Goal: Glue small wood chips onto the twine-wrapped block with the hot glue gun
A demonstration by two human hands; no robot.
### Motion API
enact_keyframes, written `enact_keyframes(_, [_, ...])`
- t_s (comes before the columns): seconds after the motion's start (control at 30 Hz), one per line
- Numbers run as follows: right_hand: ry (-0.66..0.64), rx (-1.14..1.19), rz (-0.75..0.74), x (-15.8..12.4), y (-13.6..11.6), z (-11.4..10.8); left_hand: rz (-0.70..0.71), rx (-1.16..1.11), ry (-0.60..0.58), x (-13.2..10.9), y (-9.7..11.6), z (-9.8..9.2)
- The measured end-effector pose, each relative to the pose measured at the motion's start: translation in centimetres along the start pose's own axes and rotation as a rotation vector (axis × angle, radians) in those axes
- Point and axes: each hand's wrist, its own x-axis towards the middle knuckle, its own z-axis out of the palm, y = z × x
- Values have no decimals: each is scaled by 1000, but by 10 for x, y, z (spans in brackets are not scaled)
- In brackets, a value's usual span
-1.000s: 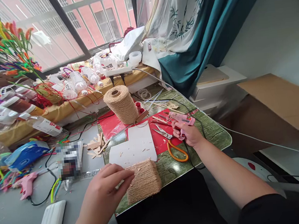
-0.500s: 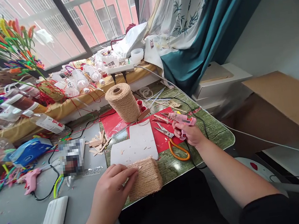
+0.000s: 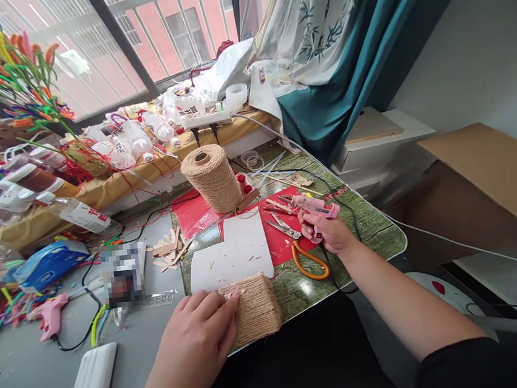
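A box wrapped in rows of twine (image 3: 258, 310) lies at the table's front edge. My left hand (image 3: 202, 327) closes over its left end, fingers on the top face and thumb at the front side. A small pale wood chip (image 3: 243, 292) shows by the fingertips. My right hand (image 3: 328, 230) grips a pink hot glue gun (image 3: 321, 207) by its handle, the nozzle pointing left and away from the box. Orange-handled scissors (image 3: 309, 259) lie just left of that hand, their blades open on a red sheet (image 3: 282, 249).
A large twine spool (image 3: 214, 180) stands behind a grey card (image 3: 245, 244). Craft sticks (image 3: 169, 249), a second pink glue gun (image 3: 53, 314) and a white strip-shaped object (image 3: 90, 387) are on the left. Cords cross the table. Bottles (image 3: 82, 214) crowd the windowsill side.
My left hand has lowered from a raised pinch onto the box, its fingers now flatter against the top. The right hand and glue gun have stayed put.
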Motion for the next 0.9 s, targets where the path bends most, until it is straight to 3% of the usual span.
enact_keyframes(0.27, [4,-10,2,2,4,-1,65,92,-52,-1,5,-6])
enact_keyframes(0.43, [-24,-16,11,2,5,-4,-79,-190,-120,-2,-6,-10])
enact_keyframes(0.5, [-21,-22,13,2,5,-4,-194,-365,-54,-5,-15,-6])
enact_keyframes(0.6, [-12,-9,4,2,4,-2,-407,-599,153,-11,-29,6])
enact_keyframes(0.73, [-15,-9,0,2,3,-1,-675,-714,407,-9,-51,24])
enact_keyframes(0.9, [-13,17,-5,4,8,-5,-880,-796,473,8,-91,42])
